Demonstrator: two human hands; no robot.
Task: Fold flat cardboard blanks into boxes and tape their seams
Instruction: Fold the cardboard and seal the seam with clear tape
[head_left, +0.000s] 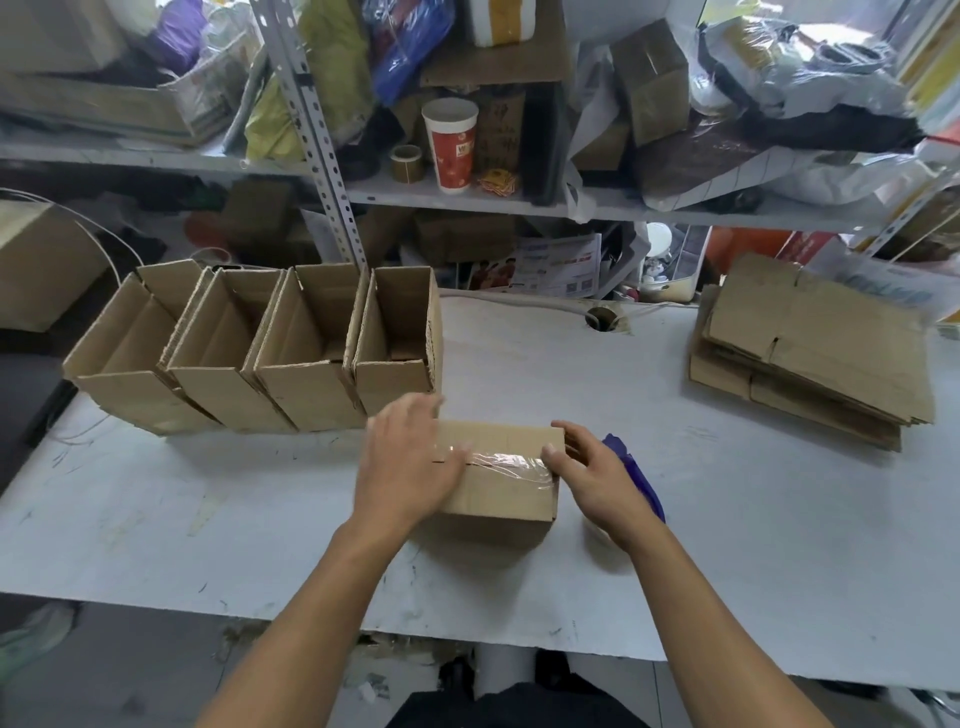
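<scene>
A cluttered shelf (467, 205) backed the white table (208, 519). Four finished boxes (260, 353) stood far left; flat blanks (810, 353) waited far right. At the near centre, the left hand (410, 462) pressed flat on the taped box (498, 478), and the right hand (592, 467) gripped its right end, beside a blue tape dispenser (636, 478), with bare table around.

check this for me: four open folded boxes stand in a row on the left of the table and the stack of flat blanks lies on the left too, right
Not quite. The head view shows the four open brown cardboard boxes on the left of the white table, but the stack of flat brown cardboard blanks lies on the right.
</scene>
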